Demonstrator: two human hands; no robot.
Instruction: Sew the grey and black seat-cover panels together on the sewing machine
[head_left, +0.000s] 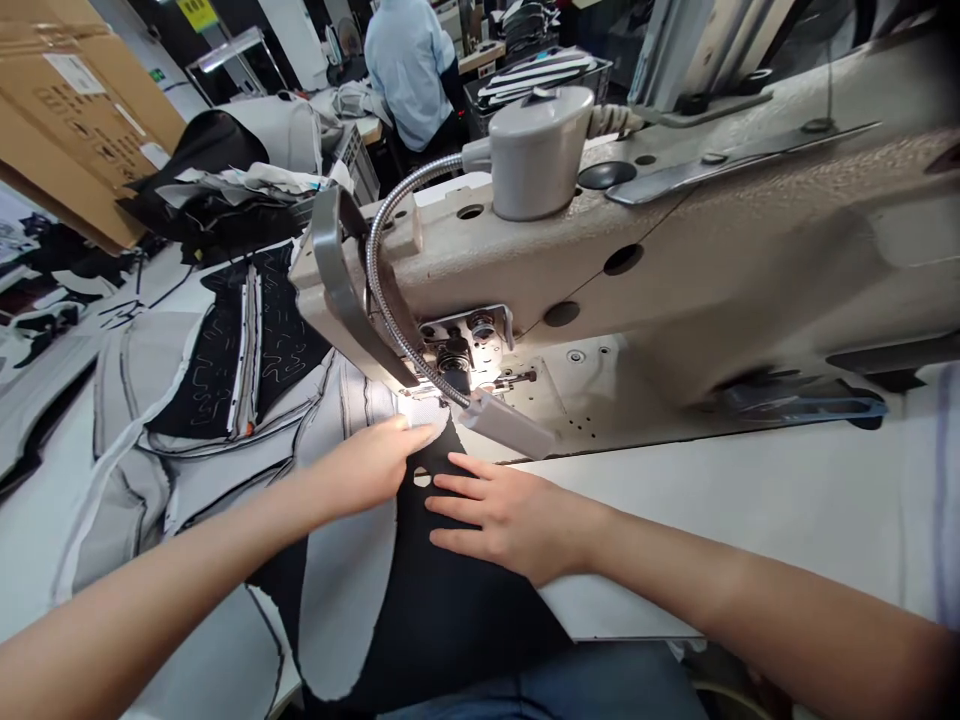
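Note:
A beige sewing machine (pixel 450 270) spans the view, its lit needle area just beyond my hands. My left hand (pixel 379 455) is closed on the edge of the light grey fabric (pixel 349 590), thumb pointing toward the presser foot. Spread flat, my right hand (pixel 502 510) rests open on a black fabric piece (pixel 465 620), which narrows toward the needle. The grey piece lies against the black one, and a small hole shows between my hands. A grey gooseneck lamp (pixel 506 425) hangs low over the stitching spot, partly hiding the needle.
Sewn grey and black panels (pixel 232 370) lie to the left of the machine. A cardboard box (pixel 82 110) stands at the back left, near piled fabric (pixel 225 190). A person in a light blue top (pixel 411 75) is in the background. The white tabletop (pixel 712 520) extends right.

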